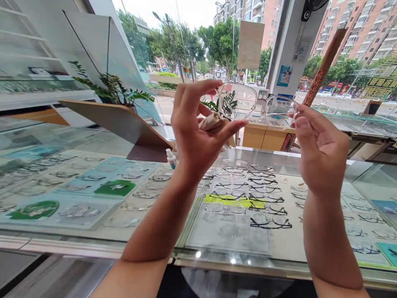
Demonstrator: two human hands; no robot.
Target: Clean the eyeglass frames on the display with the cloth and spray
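Observation:
A pair of clear-framed eyeglasses [245, 100] is held up in front of me, lenses toward the window. My right hand [322, 145] pinches it at the right end between thumb and index finger. At the other lens is my left hand [195, 124], its index fingertip by the upper rim and its thumb along the lower edge. Tucked in the left palm under the curled fingers is a crumpled beige cloth [214, 123]. Whether the left fingertips press on the frame, I cannot tell.
Below my hands stretches a glass display counter [229, 244] with rows of eyeglasses inside. A small white spray bottle [170, 159] stands left of my left forearm. A tilted brown panel [124, 124] and a potted plant [114, 89] are farther left. Large windows lie beyond.

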